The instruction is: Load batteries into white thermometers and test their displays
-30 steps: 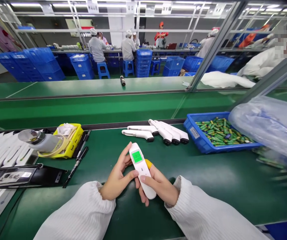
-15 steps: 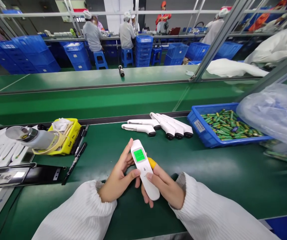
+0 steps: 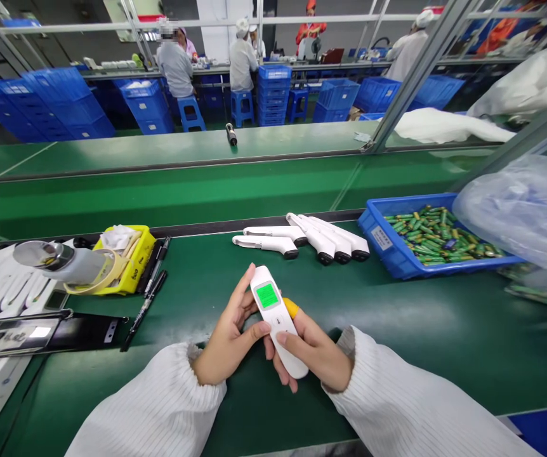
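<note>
Smooth plastic, ribbed cloth at my end.
Handheld device: smooth plastic; my sleeves: ribbed knit; right bag: glossy film.

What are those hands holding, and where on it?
A white handheld thermometer: left hand at its left edge, right hand around its lower half, thumb on front.

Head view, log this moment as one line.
left hand: holds white device | right hand: holds white device, thumb on front | screen: lit green | blue bin: batteries inside
</note>
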`<state>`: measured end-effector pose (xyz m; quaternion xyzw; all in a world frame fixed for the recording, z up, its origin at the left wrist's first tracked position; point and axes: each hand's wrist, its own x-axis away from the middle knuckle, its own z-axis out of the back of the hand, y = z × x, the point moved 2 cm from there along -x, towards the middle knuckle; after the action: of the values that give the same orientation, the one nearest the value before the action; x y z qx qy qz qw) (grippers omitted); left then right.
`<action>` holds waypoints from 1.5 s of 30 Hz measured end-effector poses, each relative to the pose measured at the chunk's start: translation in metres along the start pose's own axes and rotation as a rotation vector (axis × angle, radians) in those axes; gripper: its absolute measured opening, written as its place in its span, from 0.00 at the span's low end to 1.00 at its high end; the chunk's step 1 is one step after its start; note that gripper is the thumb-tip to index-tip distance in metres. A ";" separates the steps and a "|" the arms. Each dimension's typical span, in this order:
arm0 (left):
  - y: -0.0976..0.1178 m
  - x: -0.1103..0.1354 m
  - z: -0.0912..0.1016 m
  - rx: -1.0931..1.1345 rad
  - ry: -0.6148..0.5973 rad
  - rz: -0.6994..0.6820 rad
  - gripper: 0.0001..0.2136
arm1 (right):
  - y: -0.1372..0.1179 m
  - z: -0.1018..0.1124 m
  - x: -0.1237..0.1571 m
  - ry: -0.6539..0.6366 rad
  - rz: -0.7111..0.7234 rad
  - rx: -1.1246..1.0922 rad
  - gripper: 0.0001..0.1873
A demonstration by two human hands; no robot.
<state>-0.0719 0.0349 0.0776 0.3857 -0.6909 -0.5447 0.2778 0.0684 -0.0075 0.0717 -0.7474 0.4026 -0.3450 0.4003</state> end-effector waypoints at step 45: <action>0.011 0.002 -0.003 0.151 0.073 -0.037 0.46 | 0.008 0.011 -0.003 0.080 0.022 0.311 0.26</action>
<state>-0.0730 0.0324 0.0887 0.4380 -0.7122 -0.4815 0.2627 0.0741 -0.0037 0.0593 -0.6577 0.3681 -0.4282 0.4985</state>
